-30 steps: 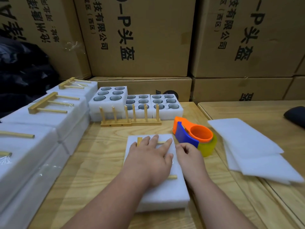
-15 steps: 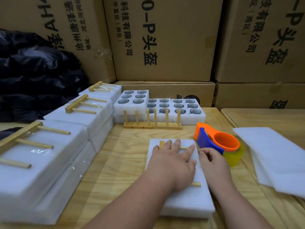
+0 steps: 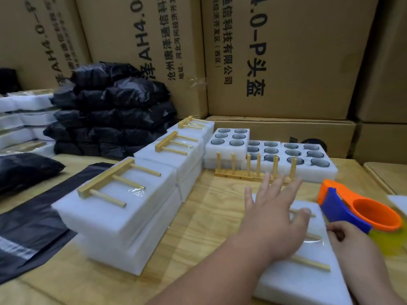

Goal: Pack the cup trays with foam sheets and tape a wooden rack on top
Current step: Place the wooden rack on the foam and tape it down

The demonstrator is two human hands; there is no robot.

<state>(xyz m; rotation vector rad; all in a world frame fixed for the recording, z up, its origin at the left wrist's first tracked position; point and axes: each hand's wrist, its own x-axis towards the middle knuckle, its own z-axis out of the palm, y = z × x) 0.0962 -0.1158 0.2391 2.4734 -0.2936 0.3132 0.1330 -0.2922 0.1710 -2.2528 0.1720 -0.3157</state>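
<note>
The left hand (image 3: 273,219) lies flat with fingers spread on the white foam pack (image 3: 295,280) at the near right of the surface (image 3: 198,216), covering most of the wooden rack (image 3: 310,263) taped on its top; three pegs of that rack show past the palm and fingers. The right hand (image 3: 350,241) sits at the pack's right edge with fingers curled; whether they pinch tape or the pack I cannot tell. Just beside it, touching the pack's far right corner, stands one tape dispenser (image 3: 356,212), orange and blue, with a yellowish roll.

Beyond the fingertips two loose racks (image 3: 255,172) stand upright end to end, six pegs in all, right against the open cup trays (image 3: 271,150). Four trays show: three in a row, each with six round holes holding cups, and a fourth under the left one.

To the left, three finished foam bundles (image 3: 123,219) run in a diagonal line away from the camera, each a double stack with a three-peg rack taped on top. Between this line and the pack under the hands lies an open strip of bare wood, widening toward the near edge.

Farther left a flat black bag (image 3: 37,234) lies on the surface, with a pile of stuffed black bags (image 3: 114,111) behind it. Cardboard boxes (image 3: 286,58) wall off the back.
</note>
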